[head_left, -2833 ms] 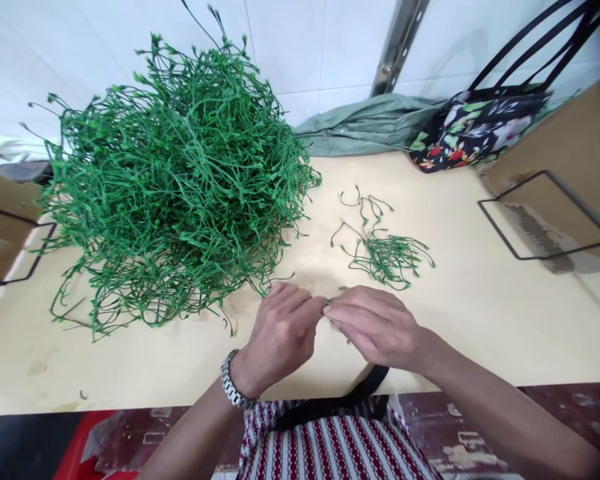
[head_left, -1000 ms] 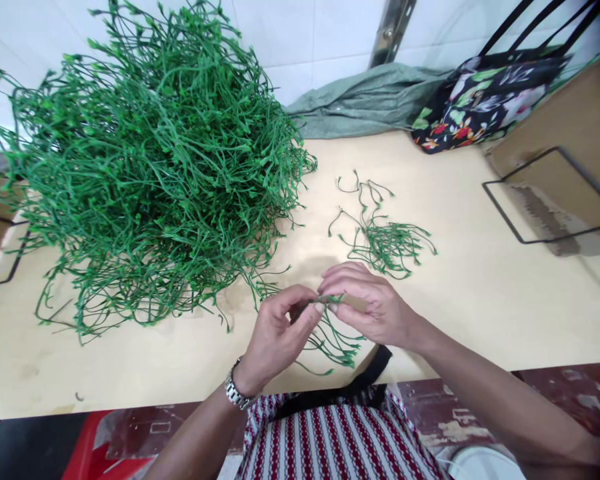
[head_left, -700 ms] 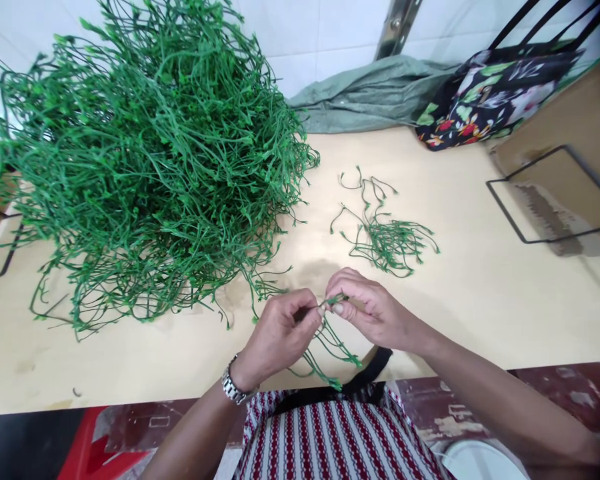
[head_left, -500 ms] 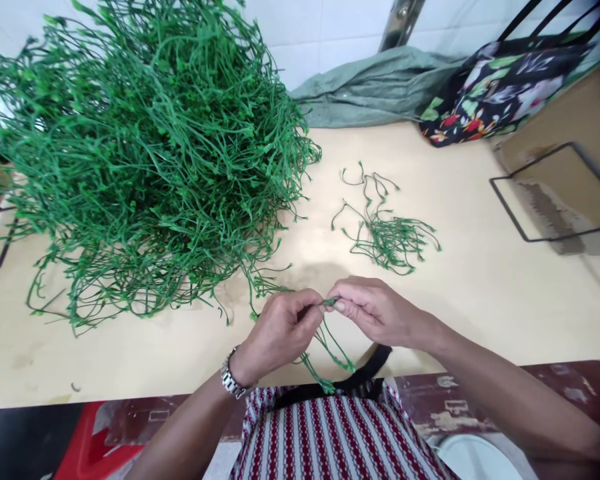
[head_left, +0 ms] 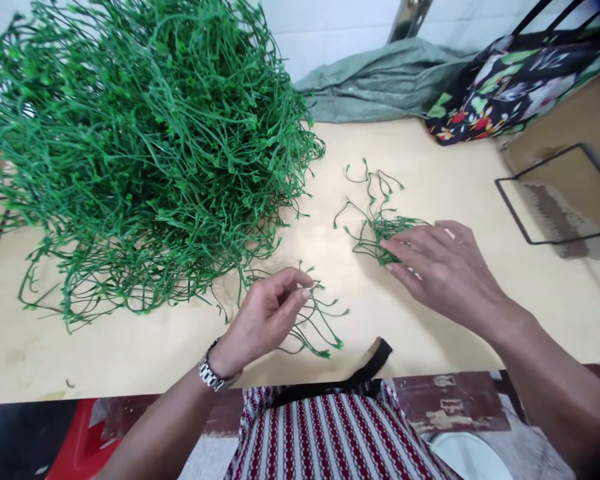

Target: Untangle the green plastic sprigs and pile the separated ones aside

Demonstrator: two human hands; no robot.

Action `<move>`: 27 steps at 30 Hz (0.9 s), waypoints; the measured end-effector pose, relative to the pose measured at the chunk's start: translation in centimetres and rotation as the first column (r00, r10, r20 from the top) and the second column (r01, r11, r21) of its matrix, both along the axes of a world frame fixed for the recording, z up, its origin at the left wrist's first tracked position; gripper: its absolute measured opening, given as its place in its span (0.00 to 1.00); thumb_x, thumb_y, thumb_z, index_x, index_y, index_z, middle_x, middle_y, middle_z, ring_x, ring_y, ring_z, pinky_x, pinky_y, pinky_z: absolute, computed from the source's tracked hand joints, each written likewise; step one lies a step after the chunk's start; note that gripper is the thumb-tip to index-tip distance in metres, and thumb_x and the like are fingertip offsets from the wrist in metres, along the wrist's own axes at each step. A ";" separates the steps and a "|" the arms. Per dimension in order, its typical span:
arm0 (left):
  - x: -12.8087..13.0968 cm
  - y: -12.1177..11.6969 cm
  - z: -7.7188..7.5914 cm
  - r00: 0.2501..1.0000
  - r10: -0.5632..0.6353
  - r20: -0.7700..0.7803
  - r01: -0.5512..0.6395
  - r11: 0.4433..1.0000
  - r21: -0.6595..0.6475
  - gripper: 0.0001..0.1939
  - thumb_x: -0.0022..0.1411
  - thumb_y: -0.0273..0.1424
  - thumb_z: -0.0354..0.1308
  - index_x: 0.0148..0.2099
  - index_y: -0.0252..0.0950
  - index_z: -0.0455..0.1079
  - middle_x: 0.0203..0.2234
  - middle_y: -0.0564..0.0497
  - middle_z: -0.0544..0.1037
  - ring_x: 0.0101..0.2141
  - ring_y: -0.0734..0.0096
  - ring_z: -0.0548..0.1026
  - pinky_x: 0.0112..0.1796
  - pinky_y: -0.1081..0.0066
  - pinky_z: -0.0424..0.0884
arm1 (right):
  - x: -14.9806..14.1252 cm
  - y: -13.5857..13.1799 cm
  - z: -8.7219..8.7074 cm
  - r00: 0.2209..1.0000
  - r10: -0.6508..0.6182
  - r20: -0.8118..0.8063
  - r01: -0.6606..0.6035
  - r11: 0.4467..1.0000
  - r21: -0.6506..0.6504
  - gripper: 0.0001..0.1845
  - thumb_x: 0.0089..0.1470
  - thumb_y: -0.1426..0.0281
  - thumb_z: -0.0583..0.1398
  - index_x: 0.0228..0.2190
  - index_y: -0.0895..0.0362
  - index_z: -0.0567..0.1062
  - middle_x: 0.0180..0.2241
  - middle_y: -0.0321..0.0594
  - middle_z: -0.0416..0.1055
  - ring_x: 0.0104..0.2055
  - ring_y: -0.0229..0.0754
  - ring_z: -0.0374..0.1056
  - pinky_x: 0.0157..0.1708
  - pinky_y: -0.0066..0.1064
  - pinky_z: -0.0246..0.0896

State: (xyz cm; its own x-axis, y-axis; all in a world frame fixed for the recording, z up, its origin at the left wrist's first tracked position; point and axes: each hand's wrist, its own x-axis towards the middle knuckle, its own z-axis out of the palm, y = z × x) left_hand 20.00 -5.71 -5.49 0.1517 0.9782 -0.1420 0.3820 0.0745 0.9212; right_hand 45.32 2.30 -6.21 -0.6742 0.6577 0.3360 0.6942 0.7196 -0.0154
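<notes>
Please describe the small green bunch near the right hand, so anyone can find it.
On the table stands a large heap of green stems. Right of it lies the small bunch, partly hidden by the right hand. Unlike the heap, it lies flat and sparse.

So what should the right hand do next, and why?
Perhaps the right hand should pinch a little of the small green bunch, since its fingertips are right there while the left hand holds some stems.
</notes>
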 end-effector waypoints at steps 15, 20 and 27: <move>1.5 0.0 -0.8 0.956 0.023 0.292 -0.028 1.000 0.013 0.07 0.60 0.31 0.51 0.41 0.34 0.63 0.29 0.50 0.68 0.29 0.76 0.66 0.30 0.75 0.64 | -7.1 -2.9 -0.5 0.858 -0.054 -0.511 -0.397 0.562 -0.726 0.04 0.54 0.70 0.56 0.32 0.59 0.68 0.30 0.36 0.67 0.33 0.35 0.64 0.34 0.26 0.60; 1.0 -0.3 -0.5 0.999 -0.053 0.010 0.053 0.998 -0.027 0.06 0.59 0.29 0.51 0.39 0.34 0.63 0.26 0.52 0.69 0.28 0.75 0.66 0.31 0.73 0.63 | -6.5 -3.0 -0.8 0.871 0.031 -0.490 -0.394 0.639 -0.660 0.07 0.57 0.69 0.52 0.29 0.59 0.67 0.27 0.37 0.63 0.29 0.34 0.59 0.29 0.26 0.55; 1.4 0.2 -0.2 0.989 -0.040 0.145 0.054 0.994 -0.090 0.12 0.59 0.35 0.51 0.29 0.31 0.64 0.20 0.56 0.62 0.23 0.79 0.59 0.25 0.76 0.57 | -6.7 -2.6 -0.7 0.855 0.182 -0.485 -0.459 0.700 -0.547 0.09 0.59 0.69 0.49 0.28 0.59 0.63 0.26 0.39 0.61 0.31 0.37 0.56 0.33 0.31 0.54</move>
